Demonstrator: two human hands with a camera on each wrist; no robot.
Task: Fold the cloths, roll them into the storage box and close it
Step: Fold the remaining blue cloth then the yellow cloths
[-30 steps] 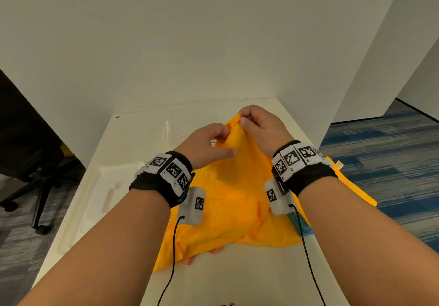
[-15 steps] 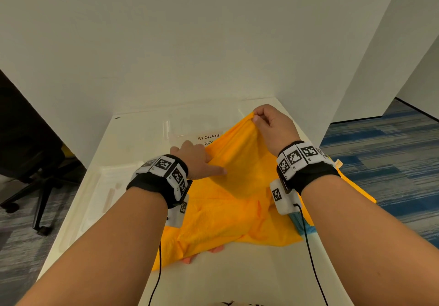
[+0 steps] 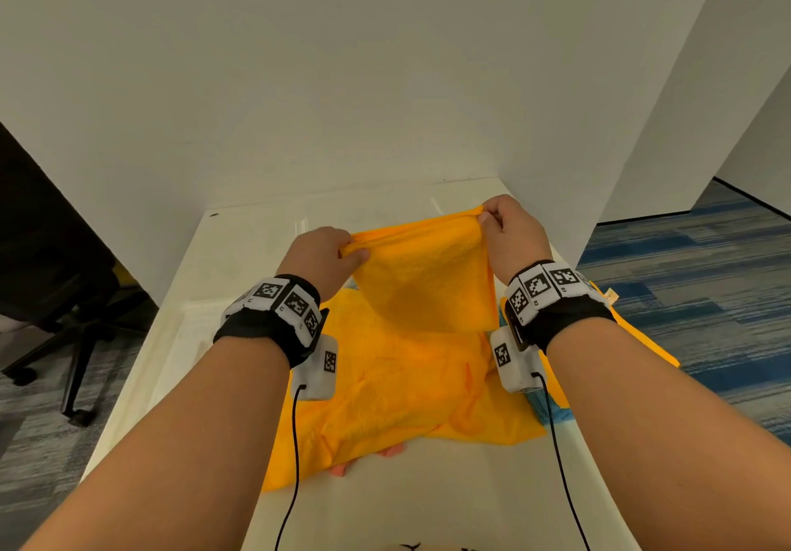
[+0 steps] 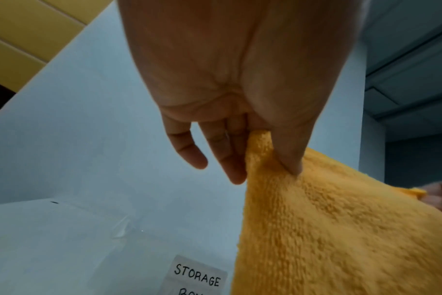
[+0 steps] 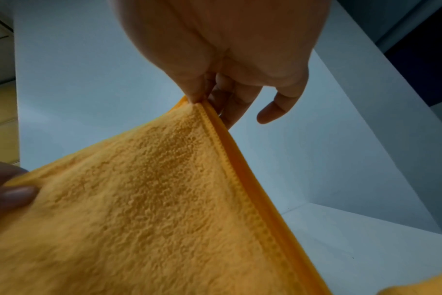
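Both hands hold an orange terry cloth (image 3: 423,281) up over the white table (image 3: 406,503), its top edge stretched between them. My left hand (image 3: 325,255) pinches the left corner between thumb and fingers (image 4: 288,157). My right hand (image 3: 509,229) pinches the right corner at the hemmed edge (image 5: 204,95). The cloth's (image 4: 328,229) lower part lies rumpled on the table. Behind it stands the clear storage box (image 4: 121,229), its label (image 4: 197,275) partly showing; in the head view the cloth mostly hides the box.
A blue cloth (image 3: 552,411) peeks out under the orange one at the right, a pink one (image 3: 342,469) at the near edge. A clear lid (image 3: 188,323) lies at the table's left. White walls close the back and right; an office chair (image 3: 64,302) stands left.
The hands have moved apart from a joint grip at one point. The left hand slid along the edge to a corner, and the cloth's top edge is now stretched and raised.
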